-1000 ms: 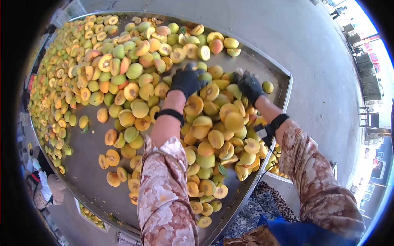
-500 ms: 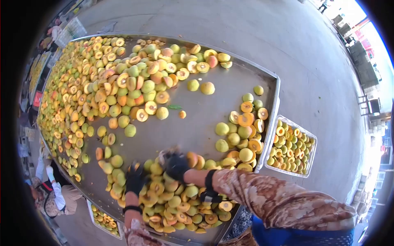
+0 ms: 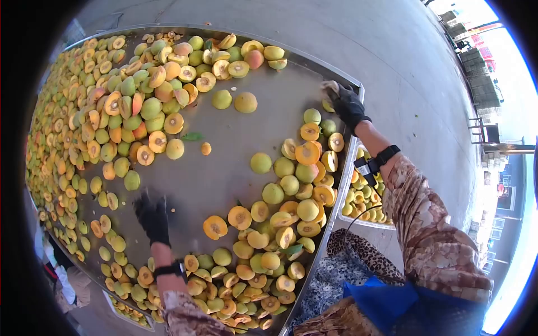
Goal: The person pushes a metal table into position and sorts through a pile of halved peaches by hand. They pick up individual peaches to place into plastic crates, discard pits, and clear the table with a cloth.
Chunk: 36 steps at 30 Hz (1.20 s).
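Observation:
My left hand [image 3: 152,219], in a black glove, hovers over the bare metal near the middle left of the sorting table [image 3: 224,185]. Its fingers are spread and slightly blurred, with nothing in them. At the far right corner my right hand [image 3: 346,105], gloved in black with lighter fingertips, reaches out with fingers extended, right beside a green-yellow peach [image 3: 328,106] that it partly covers. Cut peach halves [image 3: 307,153] run in a band down the right side, between my arms. Close to my left wrist, more peach halves [image 3: 230,280] lie heaped along the near edge.
A large pile of whole and halved peaches [image 3: 112,106] covers the table's left and far side. A raised metal rim [image 3: 330,221] borders the table. Beyond it, on the floor, stands a crate of peach halves [image 3: 364,201]. A green leaf [image 3: 192,136] lies mid-table.
My hands have parted from the near heap: the right swung out to the far right corner, the left moved left and away from me. Peach halves near the front now spread rightward.

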Tool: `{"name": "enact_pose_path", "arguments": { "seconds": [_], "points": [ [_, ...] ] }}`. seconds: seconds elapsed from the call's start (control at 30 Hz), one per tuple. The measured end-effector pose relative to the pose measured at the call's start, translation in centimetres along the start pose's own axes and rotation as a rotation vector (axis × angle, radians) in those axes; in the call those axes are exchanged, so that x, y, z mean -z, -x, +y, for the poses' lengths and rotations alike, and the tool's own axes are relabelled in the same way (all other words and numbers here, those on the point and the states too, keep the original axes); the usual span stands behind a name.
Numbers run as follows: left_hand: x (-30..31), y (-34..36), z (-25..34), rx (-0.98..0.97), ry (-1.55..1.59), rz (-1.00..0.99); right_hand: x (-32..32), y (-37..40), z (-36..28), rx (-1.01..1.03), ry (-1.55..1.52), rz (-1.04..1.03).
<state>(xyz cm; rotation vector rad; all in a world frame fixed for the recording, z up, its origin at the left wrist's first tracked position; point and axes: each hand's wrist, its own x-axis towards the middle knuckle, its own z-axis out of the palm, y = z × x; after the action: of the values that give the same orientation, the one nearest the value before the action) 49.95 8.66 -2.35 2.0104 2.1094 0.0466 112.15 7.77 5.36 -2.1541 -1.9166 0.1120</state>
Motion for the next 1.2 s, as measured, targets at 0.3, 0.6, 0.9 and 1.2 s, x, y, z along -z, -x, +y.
{"name": "enact_pose_path", "arguments": {
  "seconds": [0.3, 0.6, 0.9, 1.2],
  "points": [
    [-4.5, -5.1, 7.3, 0.451, -0.329, -0.024, -11.9, 4.8, -12.9, -0.004, -0.315, -0.506],
    [-5.6, -4.6, 6.9, 0.376, -0.504, 0.115, -7.0, -13.3, -12.5, 0.196, -0.262, 0.145],
    [-5.9, -4.3, 6.4, 0.294, -0.489, 0.219, -11.2, -7.2, -17.3, 0.196, -0.283, -0.453],
    [-5.3, -4.4, 6.8, 0.321, -0.416, 0.191, -6.9, 1.6, -15.7, 0.589, -0.428, -0.792]
  ]
}}
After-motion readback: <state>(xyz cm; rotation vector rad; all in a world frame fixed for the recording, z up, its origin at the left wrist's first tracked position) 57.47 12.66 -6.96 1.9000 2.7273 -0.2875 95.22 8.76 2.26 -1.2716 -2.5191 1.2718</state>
